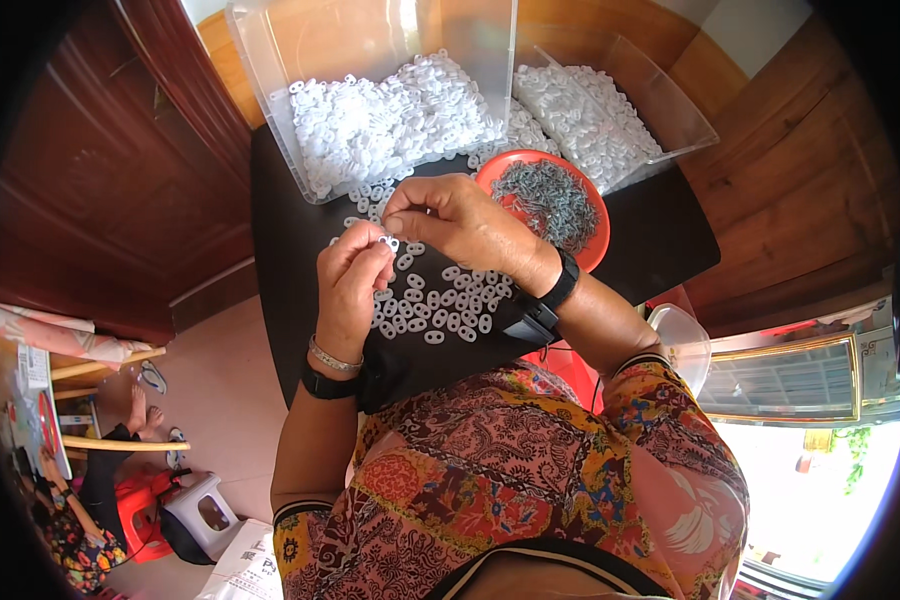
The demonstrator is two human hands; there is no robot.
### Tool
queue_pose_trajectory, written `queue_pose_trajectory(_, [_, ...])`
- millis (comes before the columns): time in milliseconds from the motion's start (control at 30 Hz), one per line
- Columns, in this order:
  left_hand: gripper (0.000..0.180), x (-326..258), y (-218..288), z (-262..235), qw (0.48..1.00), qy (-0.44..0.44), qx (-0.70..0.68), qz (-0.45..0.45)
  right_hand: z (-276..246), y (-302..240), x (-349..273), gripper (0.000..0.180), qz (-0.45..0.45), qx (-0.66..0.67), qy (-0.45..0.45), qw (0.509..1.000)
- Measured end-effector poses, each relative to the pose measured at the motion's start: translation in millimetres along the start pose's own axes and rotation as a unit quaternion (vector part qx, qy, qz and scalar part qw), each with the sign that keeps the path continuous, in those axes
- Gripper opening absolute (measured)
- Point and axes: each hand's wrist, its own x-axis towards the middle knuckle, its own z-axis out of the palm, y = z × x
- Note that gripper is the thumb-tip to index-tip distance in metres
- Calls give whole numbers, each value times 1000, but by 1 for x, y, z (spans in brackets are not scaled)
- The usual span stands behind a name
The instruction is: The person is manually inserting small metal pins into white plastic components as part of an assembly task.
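Observation:
My left hand (346,282) pinches a small white plastic piece with two holes (391,243) between thumb and fingertips. Just above it, my right hand (465,225) is closed, thumb and forefinger pressed together close to the piece. Whatever those right fingertips hold is too small to make out. Loose white two-hole pieces (440,308) lie scattered on the dark tabletop (660,225), below and beside my hands. To the right of my right hand, an orange-red bowl (601,225) holds a heap of small grey metal parts (550,200), which look like screws.
Behind my hands stands a clear plastic bin (262,85) heaped with white pieces. Another clear bin (692,128) of them leans at the back right. On the floor at the left are a grey-white stool (210,510), a red stool (140,520) and another person's foot (150,420).

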Motion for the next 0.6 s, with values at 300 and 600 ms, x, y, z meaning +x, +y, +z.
queue_pose_trajectory(300, [19,1,3,2,1000,4,24,11,-2,4,-2,11,0,58,-40,998])
queue_pose_trajectory(600, [19,1,2,2,999,-12,50,1,-5,2,-4,9,-47,-39,-24,998])
